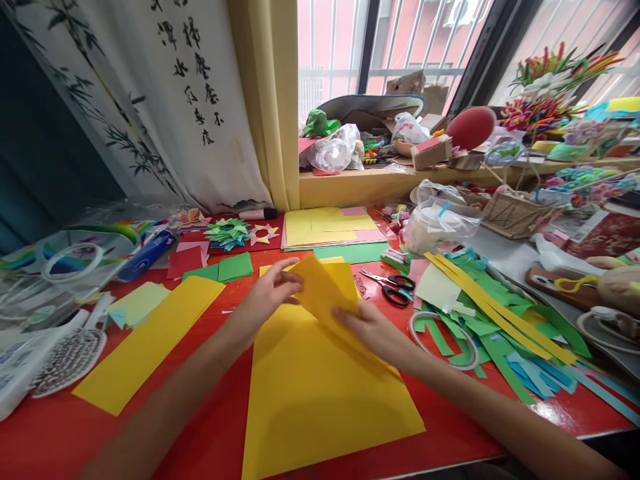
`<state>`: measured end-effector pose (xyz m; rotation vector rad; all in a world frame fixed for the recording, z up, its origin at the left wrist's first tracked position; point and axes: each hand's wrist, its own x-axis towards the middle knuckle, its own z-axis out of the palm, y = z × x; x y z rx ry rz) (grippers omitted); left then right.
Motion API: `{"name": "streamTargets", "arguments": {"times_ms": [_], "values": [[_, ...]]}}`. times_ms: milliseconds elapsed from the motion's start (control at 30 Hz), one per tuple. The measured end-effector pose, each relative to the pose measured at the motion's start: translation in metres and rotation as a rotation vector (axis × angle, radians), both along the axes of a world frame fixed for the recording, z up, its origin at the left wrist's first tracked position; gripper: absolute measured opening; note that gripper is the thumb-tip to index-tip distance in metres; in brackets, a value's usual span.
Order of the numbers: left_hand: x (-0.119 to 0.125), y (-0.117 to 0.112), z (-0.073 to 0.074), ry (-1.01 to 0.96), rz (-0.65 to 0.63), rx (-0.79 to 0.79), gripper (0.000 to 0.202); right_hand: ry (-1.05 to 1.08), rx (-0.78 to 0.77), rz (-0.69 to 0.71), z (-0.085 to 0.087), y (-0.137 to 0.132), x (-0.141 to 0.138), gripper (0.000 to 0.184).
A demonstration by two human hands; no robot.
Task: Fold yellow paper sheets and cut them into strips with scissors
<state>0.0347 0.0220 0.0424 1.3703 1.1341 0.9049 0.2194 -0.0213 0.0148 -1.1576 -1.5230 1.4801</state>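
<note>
A folded sheet of yellow paper (327,288) is raised at a slant above the table. My right hand (370,328) grips its lower right side, thumb in front and the other fingers mostly hidden behind. At its left edge is my left hand (274,293), with fingers apart and slightly bent, the tips touching or very near the paper. Beneath both hands lies a large yellow sheet (325,413), partly shaded by them. A long folded yellow strip (150,347) lies to the left on the red table (200,413).
Black-handled scissors (395,288) and a roll of tape (470,357) lie on the right, beside green and blue paper scraps (500,327). Behind my hands is a stack of coloured paper (320,227). A hairbrush (70,360) and green squares (235,267) are on the left.
</note>
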Motion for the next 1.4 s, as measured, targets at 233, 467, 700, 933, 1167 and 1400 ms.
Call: {"name": "streamTargets", "arguments": {"times_ms": [233, 467, 700, 933, 1167, 1400], "values": [[-0.007, 0.004, -0.010, 0.088, -0.011, -0.036, 0.035, 0.424, -0.373, -0.073, 0.018, 0.006, 0.015, 0.031], [-0.010, 0.009, -0.025, -0.023, -0.007, -0.297, 0.052, 0.270, -0.379, 0.026, -0.001, 0.021, 0.020, 0.039], [-0.011, 0.015, -0.039, 0.142, 0.018, -0.231, 0.058, 0.170, -0.217, 0.046, -0.012, 0.034, 0.029, 0.033], [-0.017, 0.021, -0.039, 0.162, -0.051, -0.096, 0.029, 0.088, -0.128, -0.094, -0.016, 0.036, 0.030, 0.033], [-0.025, 0.026, -0.039, 0.364, -0.117, -0.113, 0.025, 0.005, -0.129, -0.061, -0.025, 0.045, 0.034, 0.030], [-0.031, 0.034, -0.048, 0.403, -0.186, -0.120, 0.027, -0.079, -0.161, -0.027, -0.030, 0.048, 0.034, 0.033]]}}
